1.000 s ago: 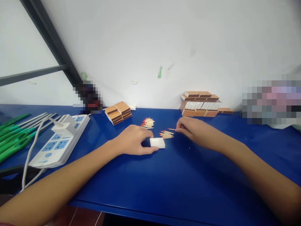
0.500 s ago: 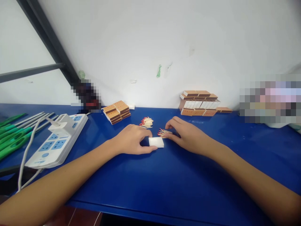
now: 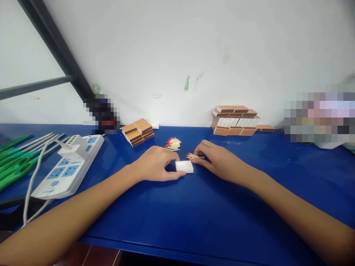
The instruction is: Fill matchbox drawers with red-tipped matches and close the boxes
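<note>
We do well to hold the tray (image 3: 184,166) steady and square up the matches (image 3: 191,156), heads level, before lifting any. Our left hand (image 3: 155,164), thumb and finger parted by the tray's width, grips its left end. Our right hand (image 3: 222,159), half curled, touches the matches just behind the tray's right end; whether it grips them, we cannot tell.
</note>
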The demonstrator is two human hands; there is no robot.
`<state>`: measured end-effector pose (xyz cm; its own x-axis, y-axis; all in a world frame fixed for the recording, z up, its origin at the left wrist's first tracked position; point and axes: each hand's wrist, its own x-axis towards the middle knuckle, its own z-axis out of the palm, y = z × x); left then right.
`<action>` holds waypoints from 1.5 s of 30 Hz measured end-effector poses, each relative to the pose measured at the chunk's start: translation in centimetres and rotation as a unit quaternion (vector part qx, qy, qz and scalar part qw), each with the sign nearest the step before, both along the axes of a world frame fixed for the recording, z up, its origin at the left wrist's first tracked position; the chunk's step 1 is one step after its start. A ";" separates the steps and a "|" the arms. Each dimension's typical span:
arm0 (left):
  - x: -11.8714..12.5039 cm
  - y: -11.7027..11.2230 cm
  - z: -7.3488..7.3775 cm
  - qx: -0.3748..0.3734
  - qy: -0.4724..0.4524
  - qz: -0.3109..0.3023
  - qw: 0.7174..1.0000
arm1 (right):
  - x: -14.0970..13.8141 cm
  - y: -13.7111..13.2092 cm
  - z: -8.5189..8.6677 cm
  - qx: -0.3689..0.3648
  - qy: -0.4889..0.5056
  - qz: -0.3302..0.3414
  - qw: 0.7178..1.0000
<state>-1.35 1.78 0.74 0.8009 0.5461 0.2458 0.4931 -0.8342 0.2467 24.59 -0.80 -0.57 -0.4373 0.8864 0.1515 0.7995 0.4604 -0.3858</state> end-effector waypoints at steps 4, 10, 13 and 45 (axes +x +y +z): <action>0.0 0.0 0.1 -0.002 0.003 0.003 1.000 | 0.0 0.0 -0.1 -0.007 0.001 0.003 1.000; 0.0 0.0 0.1 -0.002 0.000 0.001 1.000 | 0.0 0.1 0.0 -0.027 -0.009 -0.006 1.000; 0.0 0.0 0.1 -0.003 0.001 0.000 1.000 | 0.1 0.0 0.2 -0.033 -0.016 -0.009 0.999; -0.1 0.2 0.1 -0.002 0.001 0.000 1.000 | 0.2 -0.6 0.7 -0.042 -0.090 -0.009 0.995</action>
<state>-1.41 1.94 0.83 0.8016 0.5465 0.2425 0.4930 -0.8336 0.2493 24.82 -1.38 0.15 -0.4353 0.9003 -0.0020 0.8664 0.4183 -0.2726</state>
